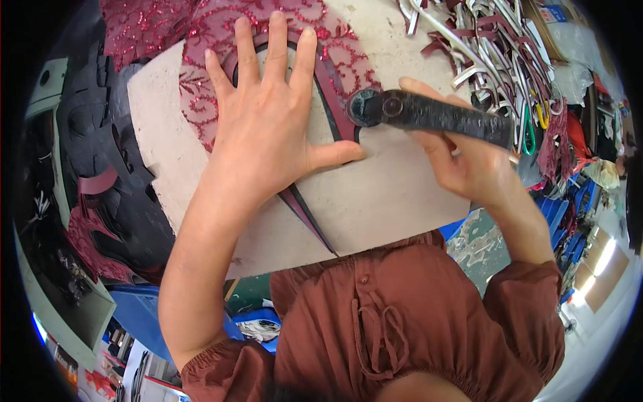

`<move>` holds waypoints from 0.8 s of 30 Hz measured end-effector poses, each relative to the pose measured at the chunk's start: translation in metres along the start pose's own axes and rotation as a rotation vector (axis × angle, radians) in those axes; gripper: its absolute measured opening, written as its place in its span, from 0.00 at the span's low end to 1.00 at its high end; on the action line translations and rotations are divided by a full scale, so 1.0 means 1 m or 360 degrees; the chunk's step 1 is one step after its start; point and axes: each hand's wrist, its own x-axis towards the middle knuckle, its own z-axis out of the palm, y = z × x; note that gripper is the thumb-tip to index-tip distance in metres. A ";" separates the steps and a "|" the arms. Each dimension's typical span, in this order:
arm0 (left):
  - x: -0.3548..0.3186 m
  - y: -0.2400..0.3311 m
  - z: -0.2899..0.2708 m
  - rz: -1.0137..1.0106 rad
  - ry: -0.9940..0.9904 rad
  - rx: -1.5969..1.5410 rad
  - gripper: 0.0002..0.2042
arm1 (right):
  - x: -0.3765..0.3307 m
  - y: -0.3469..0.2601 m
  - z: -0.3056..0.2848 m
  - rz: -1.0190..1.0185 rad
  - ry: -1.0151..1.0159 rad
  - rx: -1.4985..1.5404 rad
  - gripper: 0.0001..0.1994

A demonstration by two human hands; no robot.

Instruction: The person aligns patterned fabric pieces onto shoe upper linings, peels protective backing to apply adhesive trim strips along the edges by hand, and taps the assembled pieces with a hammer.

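Right grip (463, 159) clasps the hammer (418, 114) by its handle (462, 123), sensibly: likely head-heavy. Left grip (264, 114), splayed beside it, presses supple-looking burgundy trim (340, 110).

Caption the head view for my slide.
Left hand spread over a dark-red piece; right hand grips a hammer above the pale board.

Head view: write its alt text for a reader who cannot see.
The right hand grips a hammer, its head near a dark red strip, while the left hand lies spread over the strip and red sequined mesh on a pale board. Straps are heaped at upper right; black cutouts lie at left.
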 end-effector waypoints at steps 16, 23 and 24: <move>-0.004 -0.031 -0.009 0.0005 -0.0014 -0.0762 0.52 | 0.053 -0.004 0.017 0.0186 0.0336 0.0100 0.08; -0.015 -0.046 -0.025 -0.0161 0.0379 -0.1978 0.39 | 0.087 0.008 0.025 0.0071 0.0552 0.0068 0.04; -0.019 -0.053 -0.032 -0.0118 0.0444 -0.1534 0.33 | 0.092 0.008 0.026 0.0066 0.0504 -0.0039 0.05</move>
